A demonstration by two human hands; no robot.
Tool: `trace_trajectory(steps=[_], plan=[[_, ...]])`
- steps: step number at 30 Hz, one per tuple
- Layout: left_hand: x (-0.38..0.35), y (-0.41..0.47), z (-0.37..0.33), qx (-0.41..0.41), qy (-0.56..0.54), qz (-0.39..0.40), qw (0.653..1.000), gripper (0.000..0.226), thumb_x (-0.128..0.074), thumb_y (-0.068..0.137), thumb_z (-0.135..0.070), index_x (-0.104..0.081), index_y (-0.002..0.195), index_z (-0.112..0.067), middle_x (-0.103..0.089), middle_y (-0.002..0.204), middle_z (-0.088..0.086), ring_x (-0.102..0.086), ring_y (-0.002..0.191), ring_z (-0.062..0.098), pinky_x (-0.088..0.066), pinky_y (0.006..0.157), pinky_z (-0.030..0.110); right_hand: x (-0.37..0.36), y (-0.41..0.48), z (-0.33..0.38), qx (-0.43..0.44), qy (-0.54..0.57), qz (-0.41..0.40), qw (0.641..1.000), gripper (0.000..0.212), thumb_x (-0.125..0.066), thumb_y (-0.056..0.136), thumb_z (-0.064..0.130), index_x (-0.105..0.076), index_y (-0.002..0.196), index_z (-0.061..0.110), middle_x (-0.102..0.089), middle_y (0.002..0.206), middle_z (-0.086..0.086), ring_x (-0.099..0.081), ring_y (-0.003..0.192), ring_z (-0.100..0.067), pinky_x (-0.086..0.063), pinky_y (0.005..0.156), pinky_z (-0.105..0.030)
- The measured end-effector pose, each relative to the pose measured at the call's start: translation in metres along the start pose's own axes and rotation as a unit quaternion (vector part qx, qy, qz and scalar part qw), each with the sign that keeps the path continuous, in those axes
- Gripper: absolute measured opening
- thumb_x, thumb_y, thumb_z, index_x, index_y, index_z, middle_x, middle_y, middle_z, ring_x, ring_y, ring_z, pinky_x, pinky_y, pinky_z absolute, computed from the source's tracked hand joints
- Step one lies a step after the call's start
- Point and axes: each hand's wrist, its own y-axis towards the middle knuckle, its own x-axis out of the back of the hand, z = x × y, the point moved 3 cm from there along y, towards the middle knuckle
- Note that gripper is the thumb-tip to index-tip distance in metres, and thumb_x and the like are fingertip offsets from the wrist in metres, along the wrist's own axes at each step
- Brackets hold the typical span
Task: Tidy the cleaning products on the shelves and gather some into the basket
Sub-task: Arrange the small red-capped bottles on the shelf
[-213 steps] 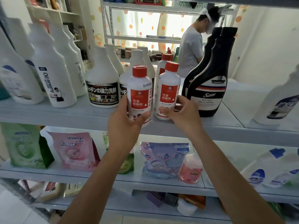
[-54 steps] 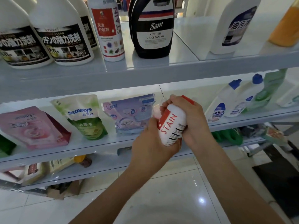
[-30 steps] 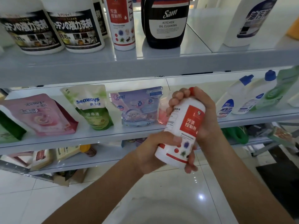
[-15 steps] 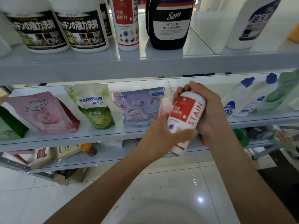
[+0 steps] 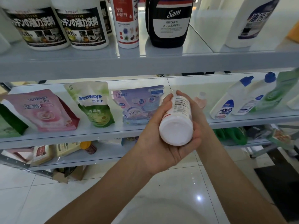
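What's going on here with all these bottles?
A person stands at shelves of cleaning products, holding one white bottle in both hands, off the shelves. The left hand cradles it from below, and the right hand wraps its far side. The bottle is tipped so its base faces the camera. A similar red-label bottle stands on the top shelf between white jugs and a black bottle. Pouches sit on the middle shelf.

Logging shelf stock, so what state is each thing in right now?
held stain bottle: tipped, base toward camera, gripped by left hand and right hand
shelved stain bottle: upright
Sam bottle: upright
green pouch: standing
blue-capped bottle: tilted, cap on
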Motion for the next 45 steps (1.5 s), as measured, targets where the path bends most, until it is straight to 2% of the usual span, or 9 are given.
trace_trajectory(steps=[7, 12, 16, 22, 26, 29, 31, 36, 45], plan=[[0.026, -0.001, -0.022, -0.175, 0.516, -0.192, 0.816, 0.045, -0.065, 0.086, -0.041, -0.047, 0.122, -0.02, -0.067, 0.105, 0.013, -0.069, 0.066, 0.021, -0.059, 0.053, 0.036, 0.007, 0.008, 0.025, 0.08, -0.034, -0.065, 0.994, 0.016, -0.06, 0.083, 0.02, -0.054, 0.073, 0.01, -0.06, 0.068, -0.006, -0.058, 0.061, -0.019, -0.051, 0.069, -0.028], [0.019, -0.008, -0.018, -0.034, 0.143, -0.041, 0.988, 0.05, -0.052, 0.085, -0.046, -0.059, 0.118, -0.008, -0.062, 0.077, 0.021, -0.058, 0.045, 0.019, -0.049, 0.037, 0.022, -0.002, 0.006, 0.012, 0.067, 0.055, 0.153, 0.984, 0.023, -0.062, 0.082, 0.033, -0.056, 0.088, 0.011, -0.064, 0.085, -0.005, -0.064, 0.081, -0.018, -0.05, 0.09, -0.036], [0.02, -0.008, -0.013, -0.025, 0.188, 0.0, 0.982, 0.052, -0.042, 0.091, -0.05, -0.069, 0.106, -0.008, -0.066, 0.082, 0.019, -0.062, 0.052, 0.021, -0.056, 0.049, 0.027, -0.01, 0.002, 0.016, 0.074, 0.042, 0.178, 0.98, 0.023, -0.056, 0.084, 0.034, -0.054, 0.087, 0.012, -0.062, 0.077, -0.004, -0.062, 0.073, -0.017, -0.053, 0.079, -0.032], [0.035, -0.005, -0.028, -0.244, 0.502, -0.173, 0.811, 0.045, -0.054, 0.083, -0.049, -0.047, 0.112, -0.016, -0.068, 0.086, 0.009, -0.067, 0.057, 0.021, -0.059, 0.055, 0.039, -0.015, -0.002, 0.027, 0.143, -0.119, -0.046, 0.982, 0.019, -0.068, 0.08, 0.029, -0.061, 0.075, 0.012, -0.066, 0.072, -0.008, -0.063, 0.066, -0.022, -0.053, 0.075, -0.035], [0.03, -0.013, -0.026, -0.077, 0.237, -0.038, 0.968, 0.059, -0.043, 0.087, -0.059, -0.058, 0.108, -0.006, -0.065, 0.077, 0.016, -0.052, 0.039, 0.018, -0.045, 0.036, 0.02, -0.024, -0.001, 0.02, 0.119, -0.091, 0.114, 0.982, 0.03, -0.07, 0.074, 0.032, -0.061, 0.093, 0.011, -0.067, 0.09, -0.01, -0.065, 0.083, -0.024, -0.054, 0.082, -0.039], [0.026, -0.016, -0.024, -0.04, 0.167, 0.026, 0.985, 0.06, -0.032, 0.093, -0.058, -0.061, 0.11, -0.008, -0.067, 0.083, 0.017, -0.057, 0.045, 0.017, -0.049, 0.04, 0.021, -0.03, -0.002, 0.02, 0.119, -0.069, 0.204, 0.969, 0.049, -0.083, 0.06, 0.035, -0.064, 0.099, 0.012, -0.069, 0.095, -0.008, -0.067, 0.086, -0.022, -0.054, 0.081, -0.038], [0.026, -0.011, -0.027, -0.101, 0.297, -0.045, 0.949, 0.056, -0.029, 0.095, -0.055, -0.061, 0.112, -0.012, -0.07, 0.092, 0.017, -0.066, 0.059, 0.021, -0.057, 0.051, 0.029, -0.034, -0.004, 0.025, 0.147, -0.115, 0.184, 0.965, 0.048, -0.086, 0.056, 0.033, -0.064, 0.095, 0.013, -0.07, 0.09, -0.007, -0.068, 0.079, -0.02, -0.056, 0.074, -0.036], [0.019, -0.014, -0.043, -0.272, 0.607, -0.175, 0.726, 0.064, -0.06, 0.061, -0.057, -0.051, 0.117, -0.027, -0.065, 0.113, -0.002, -0.066, 0.092, 0.012, -0.058, 0.074, 0.023, -0.048, -0.01, 0.035, 0.27, -0.326, 0.081, 0.902, 0.03, -0.065, 0.07, 0.029, -0.059, 0.097, 0.017, -0.071, 0.085, 0.001, -0.07, 0.078, -0.018, -0.055, 0.067, -0.031], [0.005, -0.021, -0.08, -0.487, 0.55, -0.158, 0.66, 0.053, -0.074, 0.077, -0.017, -0.052, 0.125, -0.015, -0.066, 0.108, -0.009, -0.064, 0.098, 0.001, -0.051, 0.078, 0.014, -0.083, -0.018, 0.026, 0.357, -0.561, 0.02, 0.746, 0.064, -0.084, 0.054, 0.037, -0.044, 0.104, 0.042, -0.06, 0.1, 0.022, -0.061, 0.091, 0.005, -0.051, 0.069, -0.01]])
